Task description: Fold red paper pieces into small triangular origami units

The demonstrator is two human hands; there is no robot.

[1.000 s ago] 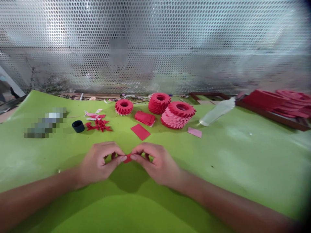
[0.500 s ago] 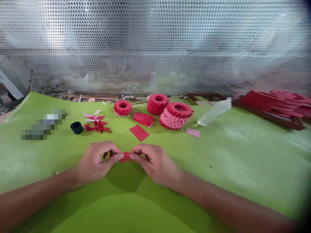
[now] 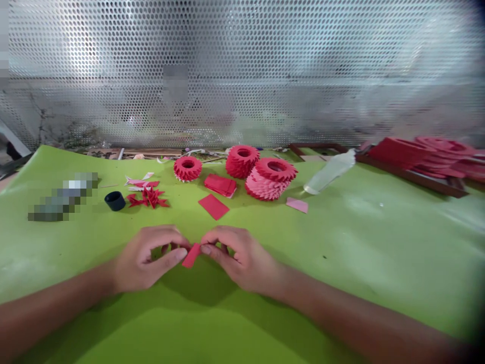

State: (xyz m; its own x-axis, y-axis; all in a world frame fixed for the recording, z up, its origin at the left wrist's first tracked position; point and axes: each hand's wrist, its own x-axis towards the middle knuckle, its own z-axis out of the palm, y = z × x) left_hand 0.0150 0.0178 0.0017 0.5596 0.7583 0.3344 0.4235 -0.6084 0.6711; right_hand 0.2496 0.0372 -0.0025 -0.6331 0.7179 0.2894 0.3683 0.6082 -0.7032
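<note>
A small folded piece of red paper is pinched between both hands just above the green table cover. My left hand grips its left side with thumb and forefinger. My right hand pinches its right end, fingers curled. A flat red paper rectangle lies just beyond the hands.
Further back stand three red ringed paper models, a stack of red papers, folded red pieces, a dark cap, a pink slip and a clear bottle. A tray of red paper sits far right. Perforated metal screen behind.
The red piece has turned between my fingers and now hangs slanted and longer-looking. Both hands have shifted slightly toward me; the view has drifted a little.
</note>
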